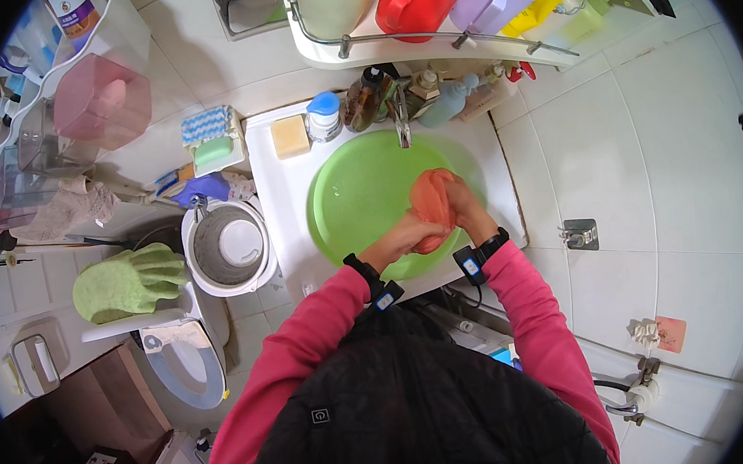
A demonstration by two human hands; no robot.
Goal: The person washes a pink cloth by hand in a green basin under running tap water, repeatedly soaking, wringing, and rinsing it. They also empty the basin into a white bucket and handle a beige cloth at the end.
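Observation:
Both of my hands grip a wet-looking orange cloth (pixel 429 197) over a round green plastic basin (pixel 368 192). My left hand (pixel 408 234) has its fingers around the cloth's lower part. On the other side, my right hand (pixel 465 202) closes around its upper right part. The cloth is bunched and folded between them. Under it, the basin sits in a white washbasin (pixel 287 219), and a chrome faucet (pixel 402 123) reaches over the basin's far rim. The basin seems to hold some water.
A yellowish soap block (pixel 290 137), a blue-lidded white jar (pixel 324 118) and several pump bottles line the washbasin's back. Above them juts a railed shelf (pixel 323 54) with a red mug (pixel 414 3). A white bucket (pixel 268 261) stands at left, near a toilet seat (pixel 209 385).

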